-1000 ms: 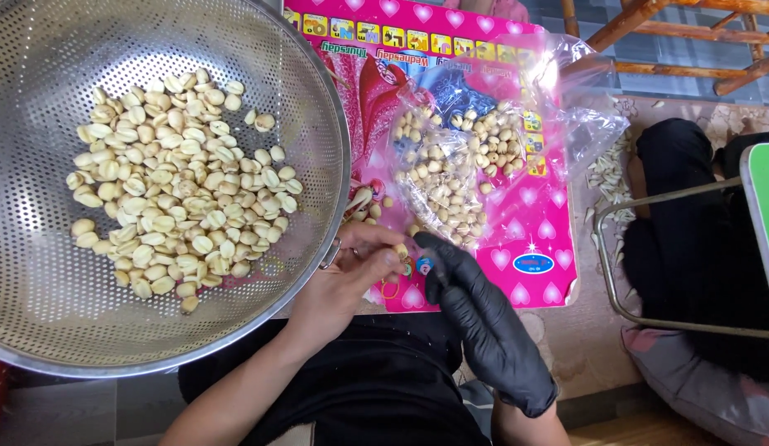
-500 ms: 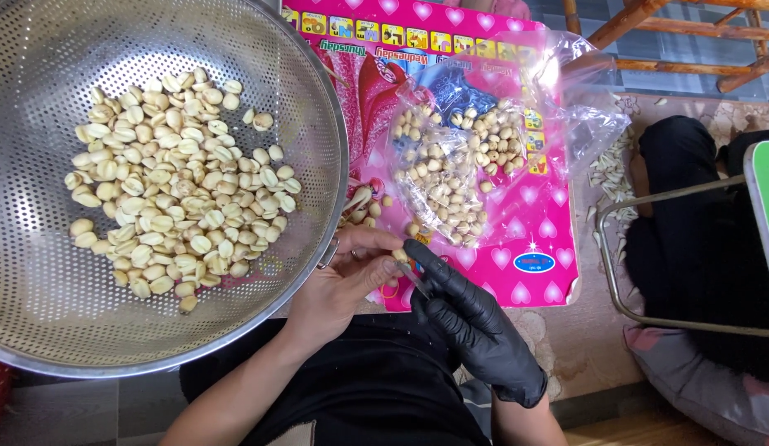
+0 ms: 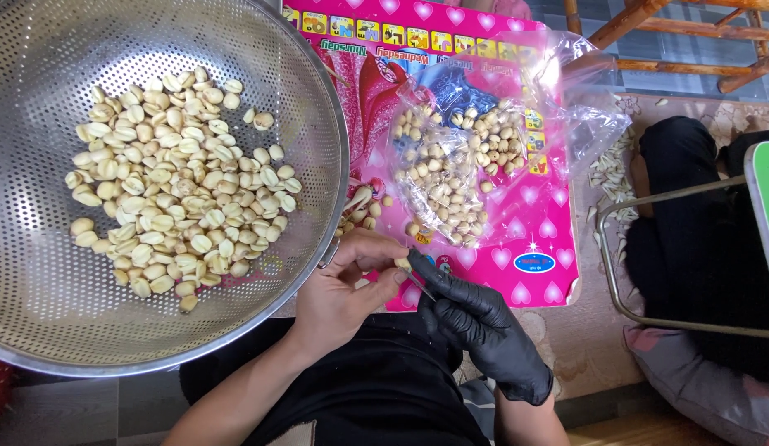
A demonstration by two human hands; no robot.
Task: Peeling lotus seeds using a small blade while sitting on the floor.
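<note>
My bare left hand pinches a small pale seed between thumb and fingers, just below the colander's rim. My right hand, in a black glove, holds a thin metal blade against that seed. A big perforated steel colander on the left holds a heap of peeled cream-coloured seeds. A clear plastic bag of brownish unpeeled seeds lies on a pink heart-patterned board just beyond my hands.
A few loose seeds lie between colander and bag. A pile of peelings sits right of the board. A person in black clothes sits at the right by a metal wire frame. Wooden chair legs stand at top right.
The gloved right hand has shifted slightly down and right, and the blade now rests on the seed in my left fingers. The colander and bag have stayed put.
</note>
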